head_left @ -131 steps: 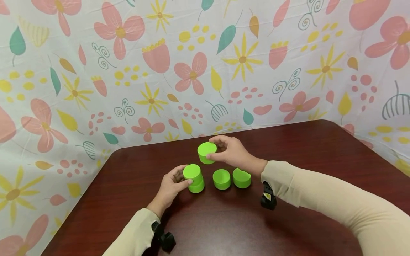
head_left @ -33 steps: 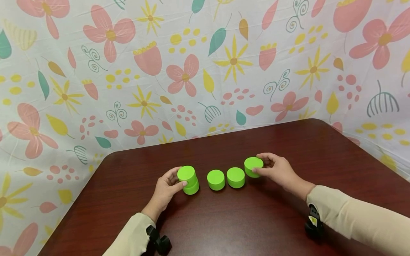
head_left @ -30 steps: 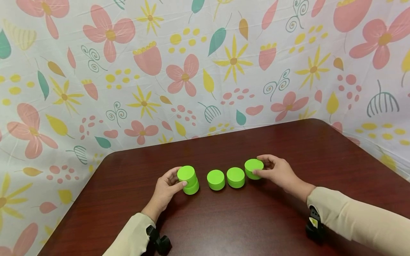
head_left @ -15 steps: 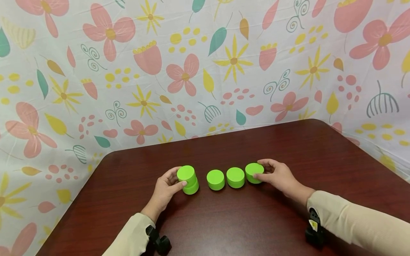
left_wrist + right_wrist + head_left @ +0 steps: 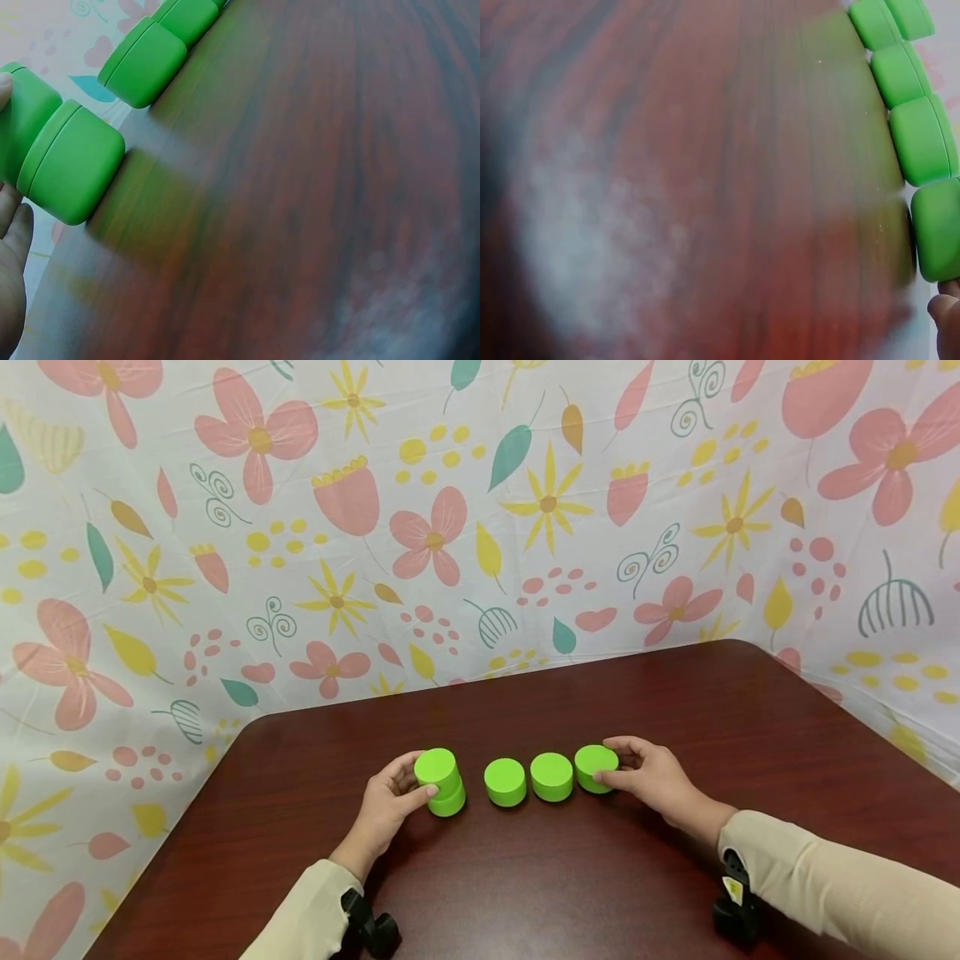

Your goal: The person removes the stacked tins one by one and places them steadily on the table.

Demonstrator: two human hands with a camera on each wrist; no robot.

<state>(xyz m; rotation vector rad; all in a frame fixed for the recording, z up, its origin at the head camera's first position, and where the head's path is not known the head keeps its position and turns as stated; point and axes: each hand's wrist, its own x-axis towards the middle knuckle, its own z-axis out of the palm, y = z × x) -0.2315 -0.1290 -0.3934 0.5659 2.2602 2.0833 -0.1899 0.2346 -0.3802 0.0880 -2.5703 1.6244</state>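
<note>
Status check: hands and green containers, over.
Left hand grips upper container of two-high stack. Right hand grips rightmost container. Two middle containers stand between, neither held. Neither hand visibly blocked.

The head view is bright; blur and glare soften the wrist-view tabletop (image 5: 705, 180).

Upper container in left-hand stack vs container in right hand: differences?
The upper container sits on a lower container; the right-hand container has none beneath it. The left hand grips the upper container, the right hand the right-hand container. The upper container is left of the two middle containers; the right-hand container is right of them. Shared: both green, round, flat-topped.
</note>
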